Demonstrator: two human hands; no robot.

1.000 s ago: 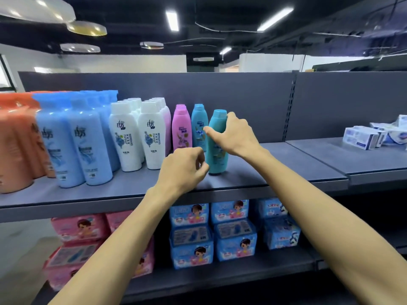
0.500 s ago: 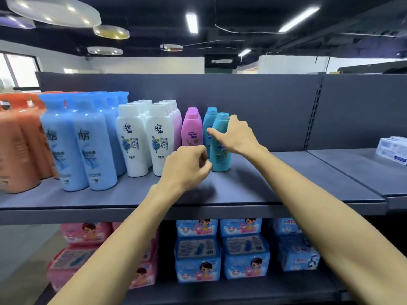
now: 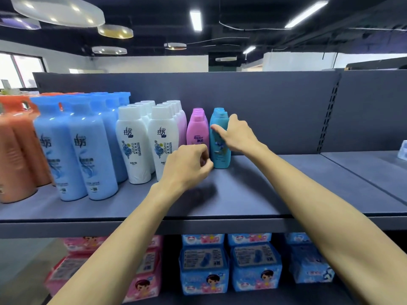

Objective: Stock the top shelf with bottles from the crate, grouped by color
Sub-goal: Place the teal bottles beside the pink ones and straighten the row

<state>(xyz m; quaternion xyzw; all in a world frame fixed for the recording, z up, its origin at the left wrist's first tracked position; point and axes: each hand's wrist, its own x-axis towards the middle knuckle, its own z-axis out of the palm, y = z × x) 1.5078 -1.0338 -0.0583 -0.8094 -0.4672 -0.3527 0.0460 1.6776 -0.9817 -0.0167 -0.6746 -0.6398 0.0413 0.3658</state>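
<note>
Right hand point(image 3: 236, 135) grips the front teal bottle point(image 3: 220, 154); thumb lies across the label, fingers go round the right side and shoulder, and the cap is mostly hidden by the hand. The bottle stands upright on the top shelf point(image 3: 253, 194), at the head of a short row running back toward the rear panel point(image 3: 275, 111); more teal caps point(image 3: 218, 111) show just behind it.

Left hand point(image 3: 187, 166) is curled into a loose fist, thumb against fingers, nothing seen in it; knuckles are just beside the teal bottle's base, contact cannot be told. This hand covers the lower part of the front pink bottle point(image 3: 197, 134), which stands just left of the teal one.

Shelf order from the left: orange bottles point(image 3: 15, 155); light blue bottles point(image 3: 88, 155); white bottles point(image 3: 134, 148); then the pink row; then the teal row. All are upright, each colour in its own rows, neighbours touching or just beside. A paler pink bottle point(image 3: 182, 126) stands at the back, behind the white ones.

On the lower shelf, pink packs point(image 3: 72, 267) are at left and blue packs point(image 3: 204, 267) in the middle and at right, stacked; their print is too blurred to read.
</note>
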